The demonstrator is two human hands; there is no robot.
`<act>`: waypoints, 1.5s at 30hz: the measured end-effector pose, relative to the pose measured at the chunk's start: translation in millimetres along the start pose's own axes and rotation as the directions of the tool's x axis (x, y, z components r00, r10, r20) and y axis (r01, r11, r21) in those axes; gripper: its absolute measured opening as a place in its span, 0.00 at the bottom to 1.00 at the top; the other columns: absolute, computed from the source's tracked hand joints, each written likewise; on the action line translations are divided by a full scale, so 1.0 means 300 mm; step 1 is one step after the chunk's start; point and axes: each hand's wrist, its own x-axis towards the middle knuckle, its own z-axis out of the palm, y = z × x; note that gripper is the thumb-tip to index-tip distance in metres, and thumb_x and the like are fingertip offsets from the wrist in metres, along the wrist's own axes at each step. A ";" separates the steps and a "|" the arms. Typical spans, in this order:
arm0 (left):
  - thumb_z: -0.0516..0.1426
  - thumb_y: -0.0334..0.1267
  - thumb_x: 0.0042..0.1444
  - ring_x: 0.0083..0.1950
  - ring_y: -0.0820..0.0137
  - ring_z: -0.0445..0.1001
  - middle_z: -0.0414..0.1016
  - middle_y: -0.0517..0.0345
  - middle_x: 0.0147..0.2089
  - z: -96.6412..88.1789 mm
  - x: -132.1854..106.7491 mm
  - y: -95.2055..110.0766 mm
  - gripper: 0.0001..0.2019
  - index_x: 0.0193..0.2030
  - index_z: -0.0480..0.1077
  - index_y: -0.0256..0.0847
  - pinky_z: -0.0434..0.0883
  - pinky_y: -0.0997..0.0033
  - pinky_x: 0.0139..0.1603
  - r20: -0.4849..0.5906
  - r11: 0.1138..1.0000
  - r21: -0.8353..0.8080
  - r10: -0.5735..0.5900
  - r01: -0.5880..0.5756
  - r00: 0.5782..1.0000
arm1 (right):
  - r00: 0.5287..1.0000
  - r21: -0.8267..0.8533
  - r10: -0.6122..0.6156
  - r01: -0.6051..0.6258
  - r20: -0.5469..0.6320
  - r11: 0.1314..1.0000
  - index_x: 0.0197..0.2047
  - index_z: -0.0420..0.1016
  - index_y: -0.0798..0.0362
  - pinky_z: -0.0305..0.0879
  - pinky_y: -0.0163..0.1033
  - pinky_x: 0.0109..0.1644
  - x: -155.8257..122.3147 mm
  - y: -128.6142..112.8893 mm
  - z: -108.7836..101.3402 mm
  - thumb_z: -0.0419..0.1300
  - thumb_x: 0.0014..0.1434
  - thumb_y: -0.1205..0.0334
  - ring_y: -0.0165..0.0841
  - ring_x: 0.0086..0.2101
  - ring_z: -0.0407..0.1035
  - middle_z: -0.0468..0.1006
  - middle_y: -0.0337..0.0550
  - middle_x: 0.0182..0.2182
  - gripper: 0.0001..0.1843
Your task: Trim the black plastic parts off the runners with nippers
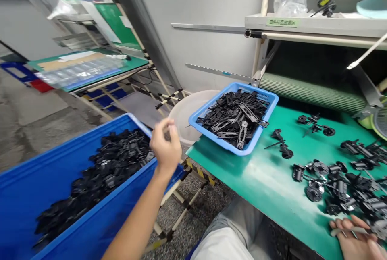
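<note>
Green surface (263, 175) lies beside the right hand (356, 239), which grips a slim pale tool (352, 230). Black assemblies (341, 189) just beyond it look light, stiff and slippery, probably best held by their thick bodies. By the blue bin (84, 236), the left hand (165, 145), forearm outstretched, curls loosely, any contents unclear.

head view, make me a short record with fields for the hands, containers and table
left hand: fingers curled, nearest the blue bin; grip contents unclear
right hand: holding a slim pale tool
bin contents: heaped black pieces
blue basket: on the table's left end, full of long black parts
green table: black assemblies mostly toward the right
</note>
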 end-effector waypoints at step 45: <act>0.46 0.37 0.60 0.24 0.67 0.66 0.66 0.61 0.23 0.252 -0.348 0.496 0.06 0.35 0.62 0.43 0.57 0.70 0.28 0.880 0.998 0.061 -0.037 -0.034 0.473 | 0.986 0.271 -0.025 -0.021 0.166 0.962 0.50 0.74 0.47 0.64 0.52 0.48 -0.091 -0.206 0.198 0.58 0.61 0.51 0.42 0.41 0.65 0.70 0.47 0.39 0.16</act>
